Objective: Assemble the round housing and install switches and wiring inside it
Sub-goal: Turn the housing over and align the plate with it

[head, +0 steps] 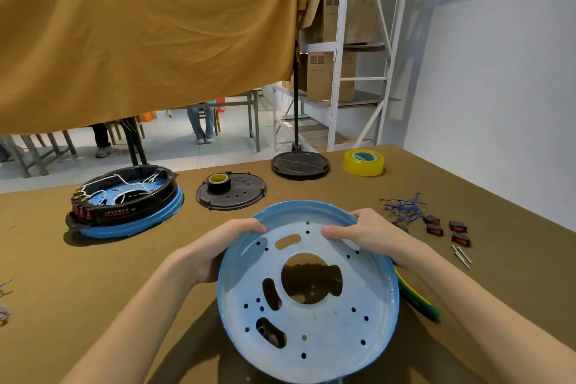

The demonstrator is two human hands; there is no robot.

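Both hands are up on the blue round plate [311, 299], holding it tilted above the bench [93, 284] with its pale inner face toward the camera. The left hand [224, 246] has its grip curled over the upper left rim, fingers on the inside edge; the right hand [371, 234] grasps the upper right rim the same way. Through the plate's big centre hole the brown bench cloth shows. Off to the left sits an assembled black-and-blue housing [124, 206] with white wires and red switches inside. Behind the plate lies a black cover disc [237, 193] carrying a small tape roll [218, 183]. To the right: loose red switches [448, 229], blue wires [403, 207], a yellow tape roll [364, 163]
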